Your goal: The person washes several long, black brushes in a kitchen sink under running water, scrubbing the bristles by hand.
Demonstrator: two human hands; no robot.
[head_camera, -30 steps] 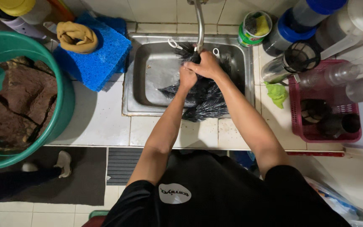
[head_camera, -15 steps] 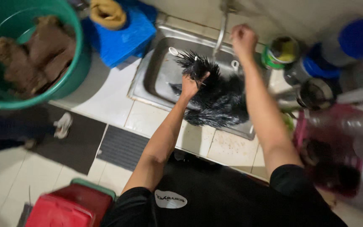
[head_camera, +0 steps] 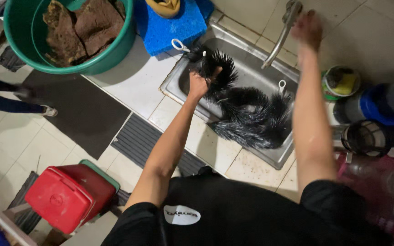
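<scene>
Black bristly brush [head_camera: 247, 114] is gripped at sink's [head_camera: 274, 157] left edge by left hand [head_camera: 198, 85]; right hand's [head_camera: 307, 28] grip on faucet [head_camera: 282, 28] cannot be told.

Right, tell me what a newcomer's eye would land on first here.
First, the long black bristly brushes coiled in the steel sink, one gripped by the left hand. The right hand is up at the tap. At upper left, a green tub holds brown pieces.

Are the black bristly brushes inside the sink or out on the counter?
Inside: the black brushes lie in the sink basin, one end gripped by the left hand.
</scene>
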